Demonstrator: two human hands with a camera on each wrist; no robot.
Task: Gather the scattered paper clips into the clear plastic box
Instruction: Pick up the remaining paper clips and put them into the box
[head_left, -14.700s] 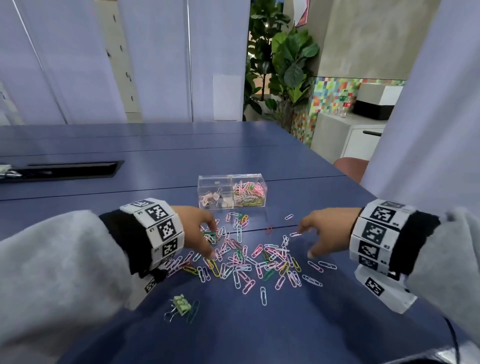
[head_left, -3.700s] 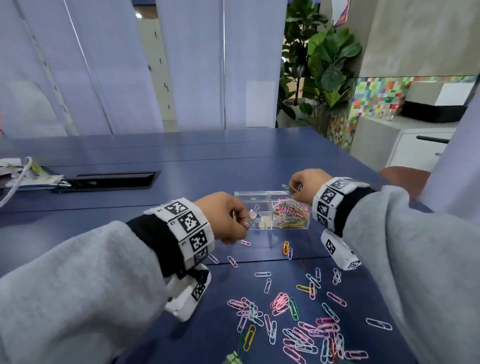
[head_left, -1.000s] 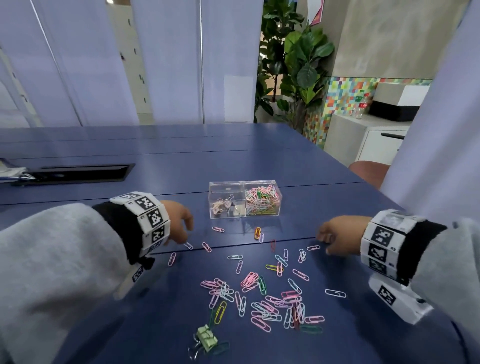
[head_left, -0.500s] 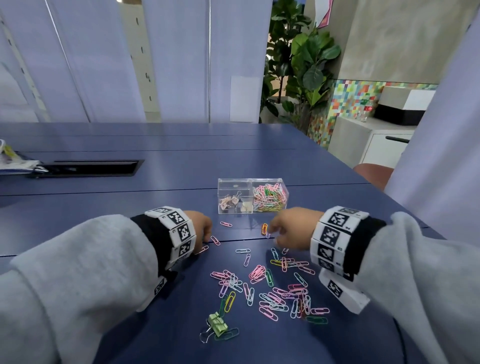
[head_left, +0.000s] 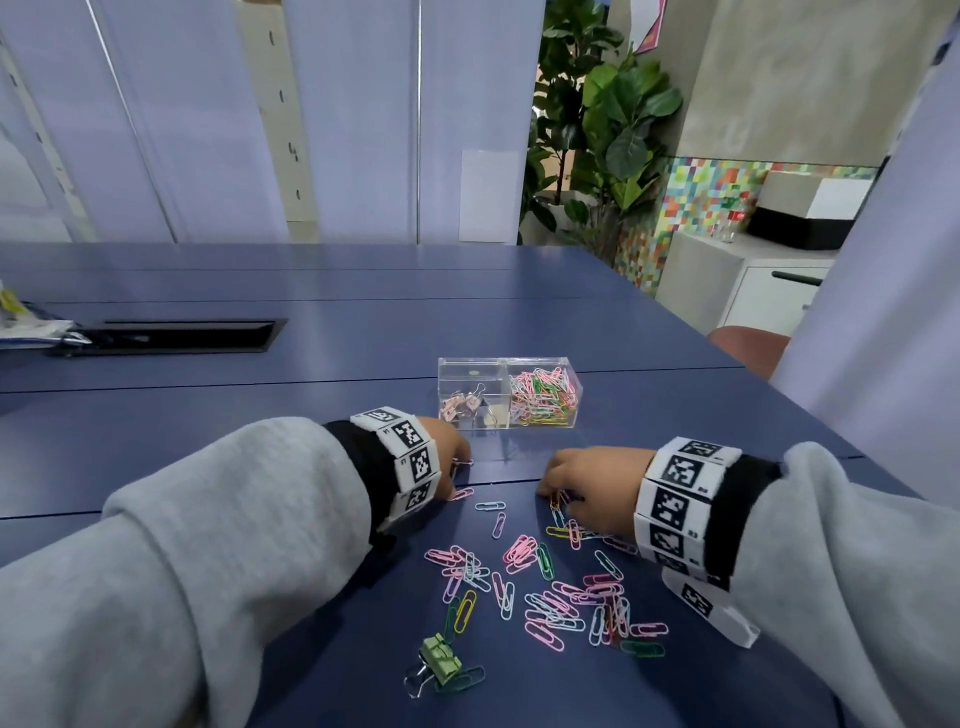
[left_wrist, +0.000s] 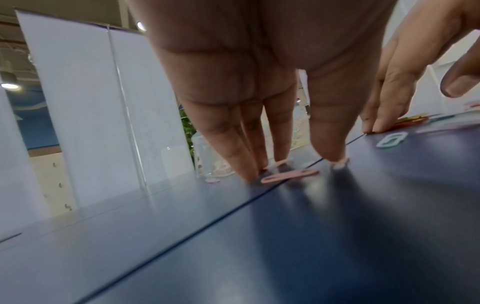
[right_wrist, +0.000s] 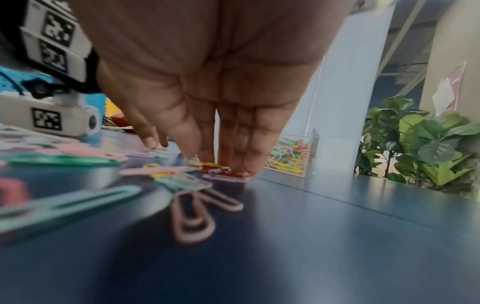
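Note:
The clear plastic box (head_left: 470, 375) stands mid-table; its right half holds several coloured paper clips (head_left: 543, 397), its left half a few pink binder clips (head_left: 461, 404). More scattered clips (head_left: 550, 587) lie on the blue table (head_left: 649, 415) nearer to me. My left hand (head_left: 451, 462) is just in front of the box, straight fingertips (left_wrist: 249, 170) touching pink clips (left_wrist: 289, 175). My right hand (head_left: 576, 486) presses its straight fingers (right_wrist: 207, 148) down on a small bunch of red and yellow clips (right_wrist: 221, 169). The box (right_wrist: 291, 158) stands just beyond them.
A green binder clip (head_left: 440, 659) lies close to me, beside a dark green paper clip. A black cable slot (head_left: 171, 336) and some papers (head_left: 31, 327) sit far left. A plant (head_left: 608, 135) and a white cabinet (head_left: 753, 291) stand beyond the table's right edge.
My right hand came in from the right and lowered its fingers onto clips near the box. My left hand slid right, to just in front of the box.

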